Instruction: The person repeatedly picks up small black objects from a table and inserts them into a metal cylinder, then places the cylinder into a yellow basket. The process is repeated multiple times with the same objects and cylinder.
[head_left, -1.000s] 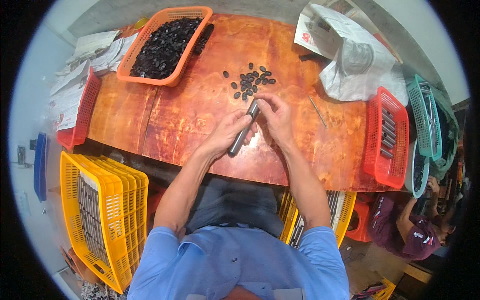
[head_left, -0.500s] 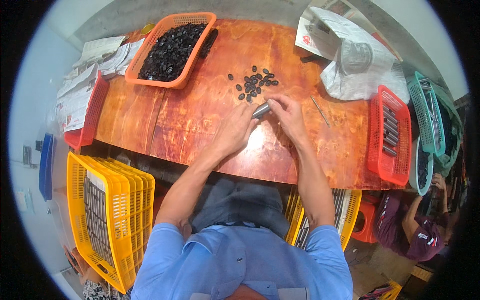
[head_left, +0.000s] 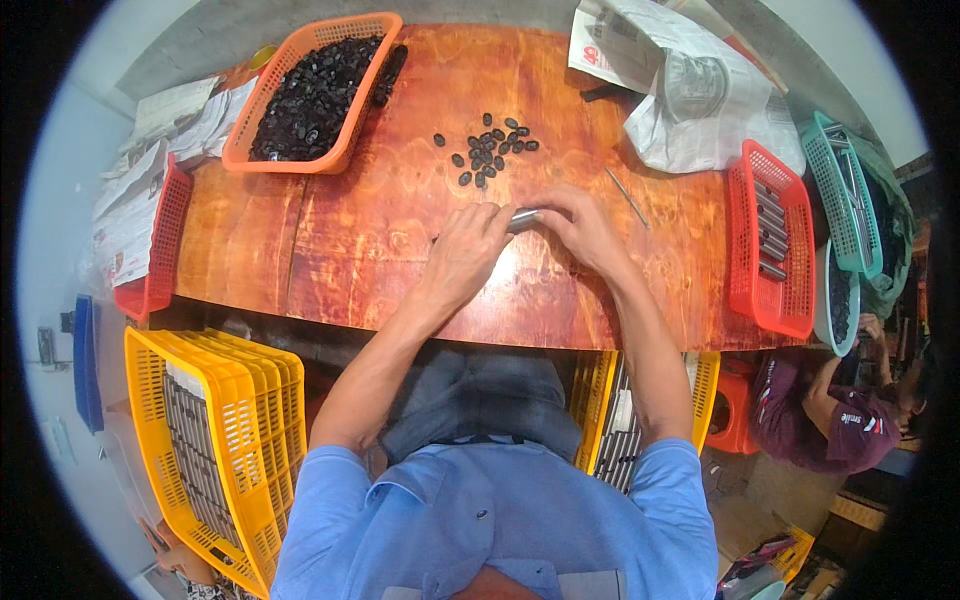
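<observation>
One smooth grey metal tube (head_left: 522, 219) is gripped in both hands, over the near-middle of the table (head_left: 380, 260). Most of it is covered by the left hand (head_left: 462, 245), with its fingers wrapped over; the exposed end is held by the curled fingers of the right hand (head_left: 575, 228), and some shine is caught on top. Compared with a second ago, it's been turned more crosswise, and way less of it is left showing. Just past the hands, black oval pieces (head_left: 486, 157) are loosely clustered. To the right, bare wood is broken up by a thin rod (head_left: 628, 197) before the red basket (head_left: 765, 312). Leftward, plenty of open tabletop is left before the orange basket (head_left: 290, 166). The front edge is crossed by both forearms, with bare wood between them.
</observation>
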